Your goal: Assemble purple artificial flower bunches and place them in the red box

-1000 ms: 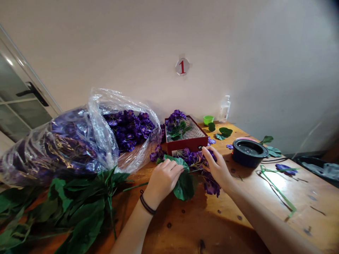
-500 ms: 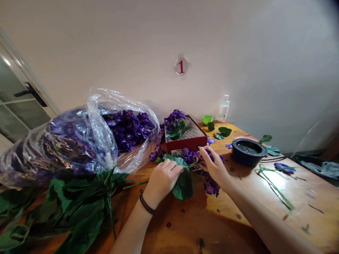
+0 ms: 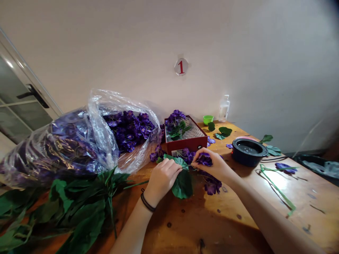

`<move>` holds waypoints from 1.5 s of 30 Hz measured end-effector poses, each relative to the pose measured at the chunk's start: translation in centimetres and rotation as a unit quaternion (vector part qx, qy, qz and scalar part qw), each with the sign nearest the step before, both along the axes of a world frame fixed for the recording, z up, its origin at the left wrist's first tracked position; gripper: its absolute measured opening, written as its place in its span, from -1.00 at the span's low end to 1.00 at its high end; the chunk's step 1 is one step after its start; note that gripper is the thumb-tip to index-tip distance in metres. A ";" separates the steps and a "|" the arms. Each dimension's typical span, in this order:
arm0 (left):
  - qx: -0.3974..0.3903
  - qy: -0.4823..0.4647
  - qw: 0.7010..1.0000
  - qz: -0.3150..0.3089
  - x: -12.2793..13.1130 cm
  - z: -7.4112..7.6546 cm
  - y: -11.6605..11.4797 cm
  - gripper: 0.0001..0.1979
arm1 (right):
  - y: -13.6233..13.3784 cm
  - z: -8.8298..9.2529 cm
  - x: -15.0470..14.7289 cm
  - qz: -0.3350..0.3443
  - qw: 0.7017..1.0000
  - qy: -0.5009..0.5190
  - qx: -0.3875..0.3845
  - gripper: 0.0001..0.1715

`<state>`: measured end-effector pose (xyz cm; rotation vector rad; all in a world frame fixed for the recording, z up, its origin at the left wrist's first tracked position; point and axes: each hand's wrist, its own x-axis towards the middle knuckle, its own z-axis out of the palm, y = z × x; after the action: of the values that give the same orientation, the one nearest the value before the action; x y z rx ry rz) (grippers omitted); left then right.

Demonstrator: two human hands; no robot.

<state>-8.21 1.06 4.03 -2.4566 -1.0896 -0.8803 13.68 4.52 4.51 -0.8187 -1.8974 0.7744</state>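
Working low over the wooden counter (image 3: 185,225), both hands close together. Curling the left hand (image 3: 162,181) into a closed grip around the base of a broad green fabric leaf (image 3: 182,185), a black cord bracelet (image 3: 147,202) sitting at the wrist. Pinching a purple fabric blossom (image 3: 205,159) in the right hand (image 3: 213,165), the grip almost shut, with a thin stem (image 3: 192,167) running across toward the left hand. Hanging just under the right wrist, a purple blossom cluster (image 3: 212,187) resting near the counter; whether it shares that stem is hard to tell. Best pinching low at the blossom's base rather than out on the petals, and best holding the leaf flat to avoid creasing. Spreading out at near left, a bunch of green leaf stems (image 3: 66,211). Bulging beyond it, a clear plastic bag (image 3: 71,148) packed with purple blossoms. Standing just behind the hands, a red box (image 3: 185,145) with a white lattice lining, carrying flowers and leaves. Sitting off to the right, a black round dish (image 3: 247,151). Showing farthest back, a green cap (image 3: 208,119), a clear bottle (image 3: 224,108) and a numbered wall disc (image 3: 181,66).
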 end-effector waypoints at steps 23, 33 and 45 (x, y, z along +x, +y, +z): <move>0.007 0.051 0.998 0.033 0.5 -0.6 -0.1 -0.81 | 0.0 -0.5 -0.1 -0.018 1.000 0.006 0.019 -0.74; 0.032 0.060 0.997 0.036 0.9 -0.8 -0.4 -0.80 | 0.5 -0.7 0.2 -0.014 0.999 0.034 -0.037 -0.69; 0.050 0.075 0.995 0.032 0.9 -0.9 -0.4 -0.84 | 0.2 -0.7 -0.5 -0.027 0.997 0.065 -0.033 -0.73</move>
<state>-7.35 0.67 3.16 -2.3494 -1.0402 -0.7004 13.22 4.74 3.83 -0.8361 -1.7371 0.8404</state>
